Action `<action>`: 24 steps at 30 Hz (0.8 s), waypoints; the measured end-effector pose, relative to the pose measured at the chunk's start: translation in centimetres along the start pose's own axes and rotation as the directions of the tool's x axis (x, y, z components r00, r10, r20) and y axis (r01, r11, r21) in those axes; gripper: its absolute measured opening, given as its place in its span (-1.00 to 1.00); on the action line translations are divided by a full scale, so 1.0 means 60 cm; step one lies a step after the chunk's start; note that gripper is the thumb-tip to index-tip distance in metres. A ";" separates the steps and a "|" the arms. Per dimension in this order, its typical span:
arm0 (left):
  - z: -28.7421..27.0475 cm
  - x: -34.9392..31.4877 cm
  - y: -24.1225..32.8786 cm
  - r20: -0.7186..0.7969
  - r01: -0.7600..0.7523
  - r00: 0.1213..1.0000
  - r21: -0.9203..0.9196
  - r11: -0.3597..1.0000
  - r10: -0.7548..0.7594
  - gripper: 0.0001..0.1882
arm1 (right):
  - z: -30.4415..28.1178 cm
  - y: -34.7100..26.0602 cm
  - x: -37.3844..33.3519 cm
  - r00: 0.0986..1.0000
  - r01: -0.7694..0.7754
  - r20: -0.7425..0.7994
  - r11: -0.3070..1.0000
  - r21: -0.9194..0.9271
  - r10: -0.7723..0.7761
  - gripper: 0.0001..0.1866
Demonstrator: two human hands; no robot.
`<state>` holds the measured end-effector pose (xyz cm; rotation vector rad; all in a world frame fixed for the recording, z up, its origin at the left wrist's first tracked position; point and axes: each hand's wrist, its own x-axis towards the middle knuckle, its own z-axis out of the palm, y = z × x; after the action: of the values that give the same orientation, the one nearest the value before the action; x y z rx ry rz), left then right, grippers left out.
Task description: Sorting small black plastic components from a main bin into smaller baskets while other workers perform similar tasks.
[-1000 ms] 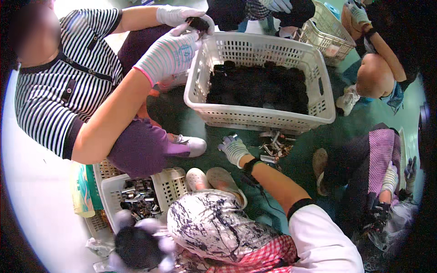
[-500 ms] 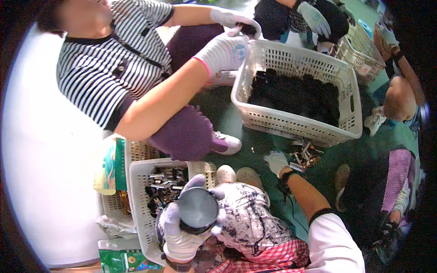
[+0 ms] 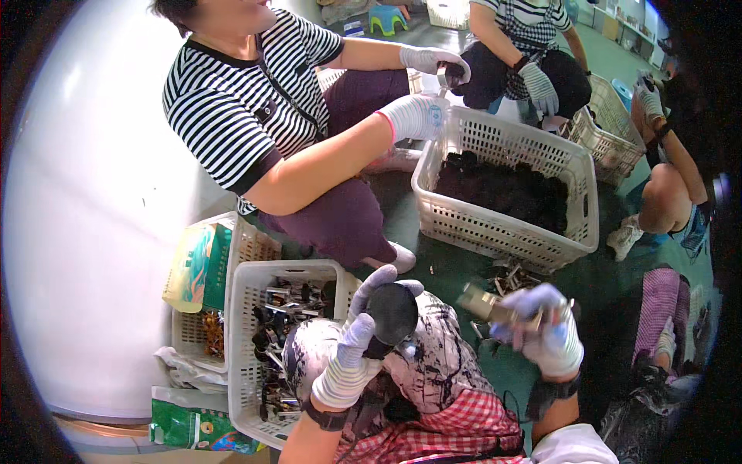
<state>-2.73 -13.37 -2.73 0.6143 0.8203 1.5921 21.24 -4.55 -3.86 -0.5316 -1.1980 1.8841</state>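
Observation:
My left hand (image 3: 348, 367), in a striped white glove, grips a round black cup-shaped piece (image 3: 393, 313) above my lap, fingers wrapped round its side. To the right, my gloved right hand (image 3: 558, 344) is closed round a shiny brass-and-silver metal piece (image 3: 485, 301). Motion smears that piece, so I cannot make out its exact kind; it sticks out on both sides of the fingers. Beyond this hand, a pile of small metal parts (image 3: 512, 277) lies on the green floor, partly hidden by the hand.
A white crate (image 3: 243, 387) of mixed metal and black parts stands at my left. Ahead is a larger white crate (image 3: 502, 236) of black pieces. Across from me, a person in a striped shirt (image 3: 232, 116) handles a part. Other seated people (image 3: 533, 85) are nearby.
My right hand has risen from the floor pile toward me, now with the metal piece in it. The black piece in my left hand has shifted right and tilted; the whole view has moved.

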 end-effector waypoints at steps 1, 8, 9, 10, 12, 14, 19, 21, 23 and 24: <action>0.004 0.003 -0.006 0.003 -0.040 0.999 0.043 0.998 0.040 -0.21 | 0.019 -0.005 -0.010 0.993 0.007 0.113 0.983 0.183 -0.028 -0.57; 0.008 -0.008 -0.002 0.222 -0.018 0.975 0.146 0.989 -0.015 -0.24 | 0.045 0.013 -0.053 0.952 -0.298 0.131 0.935 0.192 0.276 -0.46; 0.008 -0.007 -0.001 0.222 -0.019 0.975 0.144 0.989 -0.014 -0.24 | 0.046 0.015 -0.052 0.957 -0.285 0.104 0.950 0.128 0.272 -0.48; 0.009 -0.006 -0.001 0.240 -0.036 0.971 0.169 0.985 -0.006 -0.24 | 0.047 0.011 -0.051 0.937 -0.343 0.121 0.926 0.157 0.327 -0.48; 0.008 -0.004 0.000 0.257 -0.054 0.966 0.193 0.980 0.002 -0.25 | 0.051 0.011 -0.048 0.942 -0.329 0.132 0.930 0.165 0.310 -0.50; 0.005 -0.005 0.000 0.279 -0.060 0.960 0.235 0.970 -0.008 -0.26 | 0.052 0.008 -0.046 0.945 -0.315 0.145 0.933 0.174 0.292 -0.51; -0.005 -0.012 -0.007 0.329 -0.096 0.944 0.269 0.958 0.003 -0.31 | 0.057 0.023 -0.050 0.931 -0.364 0.078 0.881 0.301 0.358 -0.55; -0.009 -0.012 -0.011 0.341 -0.118 0.940 0.275 0.954 0.018 -0.32 | 0.060 0.010 -0.047 0.888 -0.459 0.184 0.849 0.264 0.422 -0.60; -0.010 -0.010 -0.012 0.396 -0.169 0.917 0.284 0.944 0.045 -0.36 | 0.065 0.016 -0.042 0.903 -0.408 0.213 0.901 0.147 0.374 -0.61; -0.010 -0.010 -0.011 0.400 -0.168 0.915 0.281 0.945 0.044 -0.36 | 0.064 0.017 -0.039 0.892 -0.434 0.190 0.896 0.097 0.411 -0.63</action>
<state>-2.68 -14.00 -3.59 1.1815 0.7468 1.3790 19.43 -8.74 -3.17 -0.6068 -1.1075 2.4060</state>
